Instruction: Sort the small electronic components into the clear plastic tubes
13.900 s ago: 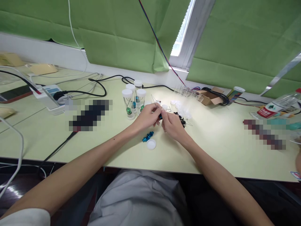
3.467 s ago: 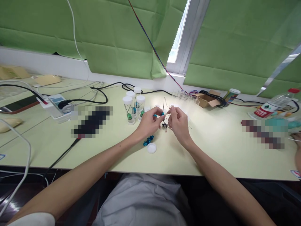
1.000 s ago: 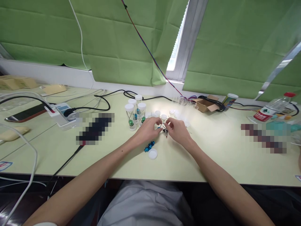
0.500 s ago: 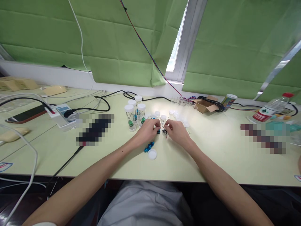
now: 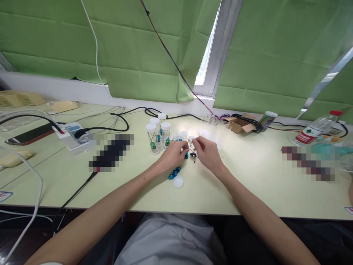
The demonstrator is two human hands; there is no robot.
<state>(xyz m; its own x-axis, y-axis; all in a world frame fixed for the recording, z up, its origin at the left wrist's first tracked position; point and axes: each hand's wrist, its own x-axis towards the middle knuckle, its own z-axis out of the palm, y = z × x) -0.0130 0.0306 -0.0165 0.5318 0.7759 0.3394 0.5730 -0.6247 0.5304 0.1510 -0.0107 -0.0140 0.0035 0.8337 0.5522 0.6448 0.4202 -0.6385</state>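
Both my hands work close together over the middle of the table [image 5: 237, 191]. My left hand [image 5: 174, 154] is closed in a pinch, and what its fingertips hold is too small to make out. A small blue part [image 5: 186, 155] shows just under those fingertips. Opposite it, my right hand [image 5: 207, 151] also has its fingers pinched, close to thin wire-like pieces; what is in them I cannot make out. Small black parts [image 5: 193, 155] lie between the hands. Nearer me are a row of joined blue metal-looking pieces [image 5: 174, 173] and a round white cap [image 5: 178, 182].
Clear white-lidded tubes [image 5: 151, 128] with green and blue pieces stand beyond my left hand. Further back are an open cardboard box [image 5: 240, 125] and clear cups [image 5: 213, 118]. A bottle [image 5: 317, 130] stands right; a power strip [image 5: 73, 132] and cables lie left.
My right hand's fingertips have risen slightly away from the black parts. My left hand has shifted only a little, and more of the blue part beneath it shows.
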